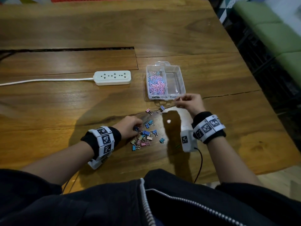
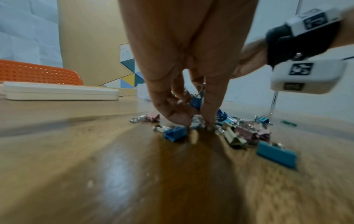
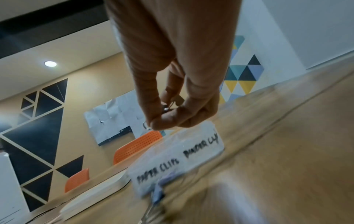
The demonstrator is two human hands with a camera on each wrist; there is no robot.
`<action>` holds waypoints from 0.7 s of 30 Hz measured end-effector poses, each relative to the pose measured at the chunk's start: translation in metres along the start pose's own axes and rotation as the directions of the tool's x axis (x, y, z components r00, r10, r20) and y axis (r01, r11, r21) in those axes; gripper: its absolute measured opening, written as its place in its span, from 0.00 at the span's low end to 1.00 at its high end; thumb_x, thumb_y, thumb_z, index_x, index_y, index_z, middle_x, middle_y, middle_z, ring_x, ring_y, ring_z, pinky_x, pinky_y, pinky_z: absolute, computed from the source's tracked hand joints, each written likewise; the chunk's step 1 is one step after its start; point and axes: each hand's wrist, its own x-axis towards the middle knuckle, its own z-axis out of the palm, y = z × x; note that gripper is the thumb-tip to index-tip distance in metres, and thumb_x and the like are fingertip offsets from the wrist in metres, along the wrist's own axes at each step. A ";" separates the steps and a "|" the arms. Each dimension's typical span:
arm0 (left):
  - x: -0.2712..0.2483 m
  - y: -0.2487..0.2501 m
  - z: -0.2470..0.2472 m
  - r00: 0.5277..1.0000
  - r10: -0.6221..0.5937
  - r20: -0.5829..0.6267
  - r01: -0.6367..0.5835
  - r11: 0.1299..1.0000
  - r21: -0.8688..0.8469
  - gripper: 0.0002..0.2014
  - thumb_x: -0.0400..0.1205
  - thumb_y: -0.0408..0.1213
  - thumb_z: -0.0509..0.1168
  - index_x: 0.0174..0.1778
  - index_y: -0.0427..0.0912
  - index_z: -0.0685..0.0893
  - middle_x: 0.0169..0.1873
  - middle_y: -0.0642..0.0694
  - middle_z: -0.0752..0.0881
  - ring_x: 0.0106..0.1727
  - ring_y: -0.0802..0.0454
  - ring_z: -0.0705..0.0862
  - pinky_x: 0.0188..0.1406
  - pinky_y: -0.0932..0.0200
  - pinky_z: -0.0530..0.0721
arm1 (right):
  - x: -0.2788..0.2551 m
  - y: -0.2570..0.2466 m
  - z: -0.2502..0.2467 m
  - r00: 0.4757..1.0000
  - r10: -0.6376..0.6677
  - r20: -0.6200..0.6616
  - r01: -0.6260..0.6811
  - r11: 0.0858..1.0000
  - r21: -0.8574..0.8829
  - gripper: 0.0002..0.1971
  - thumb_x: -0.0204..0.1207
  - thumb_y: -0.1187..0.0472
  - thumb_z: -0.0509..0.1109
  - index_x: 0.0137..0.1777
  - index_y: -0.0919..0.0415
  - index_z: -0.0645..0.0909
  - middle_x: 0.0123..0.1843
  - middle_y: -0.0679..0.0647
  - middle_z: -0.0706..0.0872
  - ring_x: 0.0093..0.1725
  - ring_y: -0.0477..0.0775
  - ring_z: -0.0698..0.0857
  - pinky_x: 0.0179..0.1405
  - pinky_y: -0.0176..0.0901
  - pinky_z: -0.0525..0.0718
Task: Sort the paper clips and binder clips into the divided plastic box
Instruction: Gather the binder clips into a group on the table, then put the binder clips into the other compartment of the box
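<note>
The right hand (image 1: 189, 103) pinches a small binder clip (image 3: 168, 106) between thumb and fingertips; only its wire loop and a scrap of body show in the right wrist view, so its colour cannot be told. This grip hangs just at the near right corner of the divided plastic box (image 1: 182, 79), and the free right compartment (image 1: 175, 82) lies directly beyond it, away from the person. The box's long axis runs away from the person too, so a short forward carry should bring the clip over that compartment. The box's left compartment holds the paper clips (image 1: 156, 84).

The left hand (image 1: 130, 126) is lower and nearer the person than the box, its fingertips (image 2: 178, 118) down in the pile of binder clips (image 1: 143, 137) on the bench (image 1: 65, 103). They are curled round a blue clip (image 2: 196, 102) among the heap. Two stray clips (image 1: 155, 110) lie between the pile and the box's near wall. A power strip (image 1: 113, 77) sits left of the box.
</note>
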 end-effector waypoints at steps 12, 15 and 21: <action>0.036 0.040 -0.039 0.968 -0.205 -0.145 0.116 0.877 -0.466 0.12 0.75 0.26 0.68 0.32 0.47 0.75 0.35 0.52 0.79 0.38 0.58 0.79 0.30 0.69 0.77 | 0.048 -0.029 0.006 0.990 -0.053 -0.127 0.001 0.928 -0.373 0.20 0.74 0.67 0.69 0.66 0.66 0.76 0.66 0.60 0.81 0.64 0.55 0.81 0.58 0.38 0.78; 0.071 0.071 -0.059 0.964 -0.211 -0.161 0.079 0.808 -0.584 0.12 0.73 0.23 0.69 0.32 0.43 0.75 0.34 0.46 0.81 0.35 0.53 0.82 0.33 0.66 0.86 | 0.032 -0.016 -0.001 0.968 -0.140 -0.209 0.073 0.951 -0.299 0.17 0.76 0.67 0.66 0.65 0.64 0.76 0.64 0.57 0.82 0.60 0.51 0.81 0.58 0.36 0.79; 0.131 0.113 -0.065 0.943 -0.254 -0.216 0.085 0.809 -0.581 0.13 0.73 0.25 0.70 0.31 0.43 0.74 0.34 0.46 0.80 0.49 0.45 0.85 0.56 0.51 0.86 | -0.001 0.034 -0.017 0.987 -0.085 -0.139 0.045 0.962 -0.270 0.09 0.77 0.68 0.64 0.55 0.64 0.80 0.44 0.49 0.81 0.51 0.52 0.81 0.60 0.51 0.83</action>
